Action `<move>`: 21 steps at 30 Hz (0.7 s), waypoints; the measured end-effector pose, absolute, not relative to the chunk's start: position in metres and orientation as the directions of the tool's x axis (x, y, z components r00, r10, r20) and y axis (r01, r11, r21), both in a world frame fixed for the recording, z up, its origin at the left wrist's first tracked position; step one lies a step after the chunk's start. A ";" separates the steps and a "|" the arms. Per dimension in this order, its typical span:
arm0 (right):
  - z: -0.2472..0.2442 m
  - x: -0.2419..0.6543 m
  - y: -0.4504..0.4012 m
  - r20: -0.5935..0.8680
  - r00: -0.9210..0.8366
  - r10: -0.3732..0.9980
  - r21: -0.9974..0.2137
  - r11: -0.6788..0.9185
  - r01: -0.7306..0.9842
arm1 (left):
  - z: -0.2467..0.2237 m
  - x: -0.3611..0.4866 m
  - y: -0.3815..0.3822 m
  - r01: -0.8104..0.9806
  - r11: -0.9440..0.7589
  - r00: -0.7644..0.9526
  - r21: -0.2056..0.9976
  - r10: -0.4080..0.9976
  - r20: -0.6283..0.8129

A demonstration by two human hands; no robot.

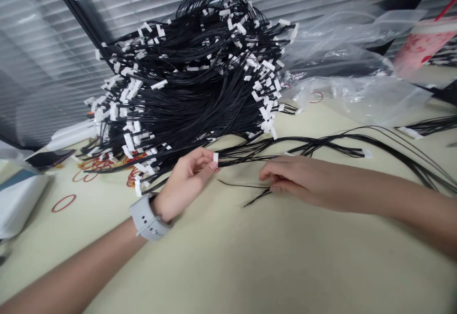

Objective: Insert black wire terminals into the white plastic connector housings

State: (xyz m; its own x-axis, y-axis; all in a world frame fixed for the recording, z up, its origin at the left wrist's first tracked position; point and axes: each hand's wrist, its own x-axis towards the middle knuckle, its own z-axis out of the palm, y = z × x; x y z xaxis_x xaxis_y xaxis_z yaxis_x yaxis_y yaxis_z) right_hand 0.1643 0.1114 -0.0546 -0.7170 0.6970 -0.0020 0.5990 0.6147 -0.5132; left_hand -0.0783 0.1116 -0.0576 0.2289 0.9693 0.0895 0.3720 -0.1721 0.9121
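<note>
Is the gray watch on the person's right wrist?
No, the gray watch sits on the wrist of the left hand, which pinches a white connector.

Fingers of the left hand [183, 183] partly hide a white connector [215, 157]. The wire pile [185, 90] buries its own inner strands and lies over part of the red rubber bands [89, 171]. The picture's edges cut off the pink cup [423, 42], the white box [17, 199], the left forearm [71, 266] and the right forearm [403, 209]. A dark flat thing [50, 158] beside the pile is too unclear to name.
</note>
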 end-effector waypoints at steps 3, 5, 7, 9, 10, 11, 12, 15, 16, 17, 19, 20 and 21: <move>-0.049 0.164 0.112 0.004 -0.760 0.650 -0.530 0.646 0.550 | -0.058 -0.078 0.112 0.375 -0.172 0.276 0.911 0.959 0.068; -0.047 0.164 0.112 0.007 -0.753 0.658 -0.542 0.635 0.550 | -0.057 -0.078 0.111 0.388 -0.181 0.314 0.904 0.948 0.055; -0.047 0.163 0.111 0.004 -0.734 0.679 -0.562 0.609 0.560 | -0.057 -0.078 0.111 0.422 -0.192 0.338 0.886 0.940 0.043; -0.048 0.162 0.112 -0.003 -0.720 0.694 -0.593 0.579 0.560 | -0.057 -0.078 0.110 0.453 -0.206 0.345 0.868 0.938 0.043; -0.049 0.161 0.112 -0.002 -0.709 0.705 -0.611 0.561 0.559 | -0.057 -0.078 0.110 0.454 -0.214 0.349 0.865 0.936 0.048; -0.049 0.160 0.112 0.003 -0.693 0.721 -0.630 0.539 0.559 | -0.057 -0.078 0.111 0.441 -0.214 0.356 0.872 0.933 0.049; -0.050 0.159 0.113 0.010 -0.670 0.742 -0.648 0.515 0.561 | -0.058 -0.079 0.111 0.412 -0.198 0.365 0.890 0.930 0.038; -0.052 0.156 0.114 0.025 -0.603 0.797 -0.685 0.453 0.570 | -0.058 -0.080 0.114 0.269 -0.045 0.377 0.962 0.924 -0.062; -0.053 0.155 0.115 0.022 -0.587 0.809 -0.694 0.435 0.574 | -0.057 -0.081 0.116 0.220 0.022 0.371 0.975 0.923 -0.105; -0.053 0.155 0.116 0.014 -0.575 0.818 -0.703 0.417 0.577 | -0.057 -0.083 0.117 0.178 0.079 0.360 0.981 0.922 -0.139; -0.053 0.157 0.118 -0.009 -0.562 0.827 -0.728 0.379 0.570 | -0.058 -0.085 0.119 0.118 0.148 0.337 0.982 0.924 -0.180; -0.053 0.159 0.119 -0.019 -0.559 0.829 -0.741 0.364 0.565 | -0.058 -0.086 0.120 0.095 0.165 0.329 0.982 0.926 -0.187; -0.053 0.161 0.120 -0.027 -0.557 0.830 -0.750 0.352 0.560 | -0.058 -0.086 0.121 0.078 0.172 0.326 0.982 0.927 -0.188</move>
State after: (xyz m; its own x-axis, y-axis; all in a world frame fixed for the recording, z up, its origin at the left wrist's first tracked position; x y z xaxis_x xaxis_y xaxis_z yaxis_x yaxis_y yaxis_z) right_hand 0.1614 0.1202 -0.0532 -0.5575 0.8298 -0.0265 0.5601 0.3523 -0.7497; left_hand -0.0861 0.1206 -0.0579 0.3256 0.9266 -0.1880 0.0785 0.1716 0.9820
